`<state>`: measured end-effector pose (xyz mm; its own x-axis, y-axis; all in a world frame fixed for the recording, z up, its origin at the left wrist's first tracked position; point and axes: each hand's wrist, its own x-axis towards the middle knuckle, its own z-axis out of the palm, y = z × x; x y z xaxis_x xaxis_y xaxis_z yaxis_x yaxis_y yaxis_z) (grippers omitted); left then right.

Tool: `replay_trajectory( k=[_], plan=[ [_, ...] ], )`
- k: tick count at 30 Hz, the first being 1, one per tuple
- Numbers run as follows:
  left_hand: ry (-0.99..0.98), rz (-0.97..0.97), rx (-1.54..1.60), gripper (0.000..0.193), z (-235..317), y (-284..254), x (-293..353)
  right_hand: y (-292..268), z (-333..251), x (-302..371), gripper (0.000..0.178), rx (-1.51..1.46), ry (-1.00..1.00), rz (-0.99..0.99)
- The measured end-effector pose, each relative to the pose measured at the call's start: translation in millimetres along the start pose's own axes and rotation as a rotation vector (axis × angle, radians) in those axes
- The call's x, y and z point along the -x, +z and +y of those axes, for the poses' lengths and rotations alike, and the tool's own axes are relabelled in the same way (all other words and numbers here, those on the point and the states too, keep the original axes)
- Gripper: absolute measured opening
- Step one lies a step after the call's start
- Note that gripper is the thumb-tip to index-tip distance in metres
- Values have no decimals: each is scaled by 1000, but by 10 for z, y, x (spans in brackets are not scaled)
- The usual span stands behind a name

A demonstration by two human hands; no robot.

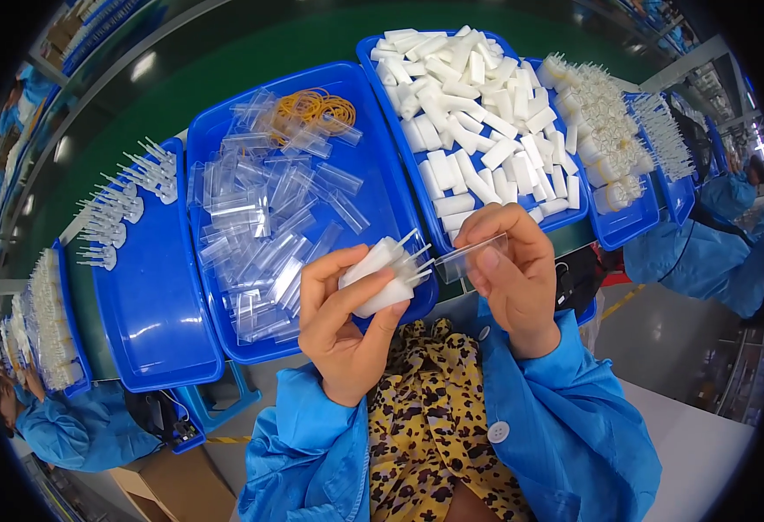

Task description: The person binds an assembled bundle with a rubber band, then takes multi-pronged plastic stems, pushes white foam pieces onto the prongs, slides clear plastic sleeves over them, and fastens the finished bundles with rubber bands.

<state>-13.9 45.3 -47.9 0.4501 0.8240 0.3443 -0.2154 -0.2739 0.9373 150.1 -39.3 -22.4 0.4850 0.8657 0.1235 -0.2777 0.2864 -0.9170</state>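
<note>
My left hand (340,324) is closed around a bundle of white blocks (391,297), with several thin white prongs (418,261) sticking out to the right. Pinched in my right hand (521,283) is a clear plastic sleeve (473,256). Its left end is close to the prong tips; whether they touch I cannot tell. Both hands are above the near edges of two blue trays. Many loose clear sleeves (243,209) lie in the middle tray, beside yellow-orange rubber bands (317,113). White foam-like blocks (478,113) are heaped in the tray on the right.
At the left, a blue tray (151,300) carries white pronged pieces (112,209) along its far edge. More trays of pronged pieces (604,130) stand at the far right. People in blue work at both sides. A cardboard box (177,487) sits on the floor, lower left.
</note>
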Motion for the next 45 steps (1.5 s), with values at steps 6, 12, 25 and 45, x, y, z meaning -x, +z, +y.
replay_trajectory(
  k=[6, 12, 25, 45],
  plan=[
    [29, 0, -46, 31, -6, 4, -6, 41, -17, 17, 16, 86, -6, -50],
    [-4, 37, -47, 31, 3, 6, 3, 96, -9, 50, 18, 226, -89, -58],
    [29, 7, -83, 31, 2, -2, -4, 156, 12, 45, 19, 293, -117, -86],
    [135, -24, -271, 31, 1, -27, -14, 238, 89, -37, 36, 431, -79, -48]
  ],
)
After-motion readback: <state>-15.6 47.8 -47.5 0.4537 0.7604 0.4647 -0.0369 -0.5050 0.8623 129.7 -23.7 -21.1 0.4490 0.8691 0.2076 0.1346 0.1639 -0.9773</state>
